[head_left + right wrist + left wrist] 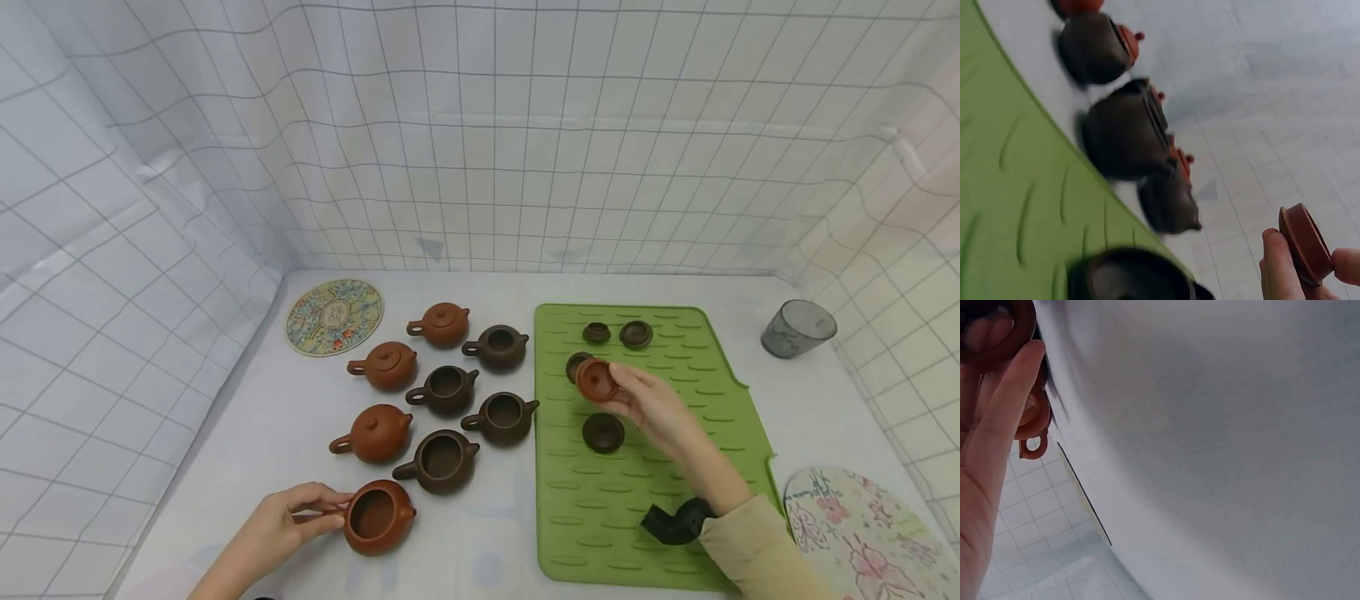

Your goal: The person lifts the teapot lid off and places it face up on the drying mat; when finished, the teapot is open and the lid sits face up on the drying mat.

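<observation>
My left hand (292, 521) pinches the handle of a lidless reddish-brown teapot (380, 518) at the front of the table, its spout pointing right. Up close in the left wrist view, the fingers (1013, 387) overlap the teapot's rim. Over the green mat, my right hand (656, 408) holds a reddish-brown teapot lid (597, 381) by its edge, its hollow underside facing the head camera. Thumb and fingers grip that lid from opposite sides in the right wrist view. Just below it on the mat lies a dark brown lid (603, 432); another dark lid (576, 363) is partly hidden behind it.
Three lidded reddish-brown teapots (381, 433) and several lidless dark ones (447, 462) stand left of the green mat (585, 533). Two more dark lids (636, 334) lie at its back. A glass (799, 327) stands right; round patterned mats lie back left (360, 300) and front right (855, 533).
</observation>
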### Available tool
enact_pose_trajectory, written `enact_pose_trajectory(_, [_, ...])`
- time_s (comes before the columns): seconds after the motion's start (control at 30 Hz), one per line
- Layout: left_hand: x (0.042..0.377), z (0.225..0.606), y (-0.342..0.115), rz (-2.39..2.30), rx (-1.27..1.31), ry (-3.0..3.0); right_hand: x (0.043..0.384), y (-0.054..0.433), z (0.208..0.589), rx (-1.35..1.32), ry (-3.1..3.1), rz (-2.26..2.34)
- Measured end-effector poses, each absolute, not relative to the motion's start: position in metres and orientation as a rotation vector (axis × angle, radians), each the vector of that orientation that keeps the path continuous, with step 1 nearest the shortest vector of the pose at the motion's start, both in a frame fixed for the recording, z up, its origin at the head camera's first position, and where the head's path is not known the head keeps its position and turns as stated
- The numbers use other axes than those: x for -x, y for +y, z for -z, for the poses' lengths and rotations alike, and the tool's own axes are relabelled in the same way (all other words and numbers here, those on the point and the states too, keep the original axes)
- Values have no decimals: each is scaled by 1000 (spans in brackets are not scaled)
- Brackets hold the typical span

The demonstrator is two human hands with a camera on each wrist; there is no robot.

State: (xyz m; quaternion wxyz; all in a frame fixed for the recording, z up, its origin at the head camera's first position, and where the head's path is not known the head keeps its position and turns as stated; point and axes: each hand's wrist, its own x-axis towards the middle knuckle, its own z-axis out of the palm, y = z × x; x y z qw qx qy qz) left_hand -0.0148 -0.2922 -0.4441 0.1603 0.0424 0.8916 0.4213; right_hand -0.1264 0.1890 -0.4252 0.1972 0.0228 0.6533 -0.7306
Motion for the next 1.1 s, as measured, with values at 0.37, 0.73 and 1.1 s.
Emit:
enact_pose_trajectory(0.37, [13,446,-292,-1213,-213,2585,155,245,450,-258,2371,1563])
enact_pose_trajectory(0.73, [11,445,-291,-1206,-196,2598,156,251,461,-168,2608,1288])
enact_pose_trajectory(1.1, [15,440,-292,-1182,-198,2586,151,255,457,-184,2671,1217])
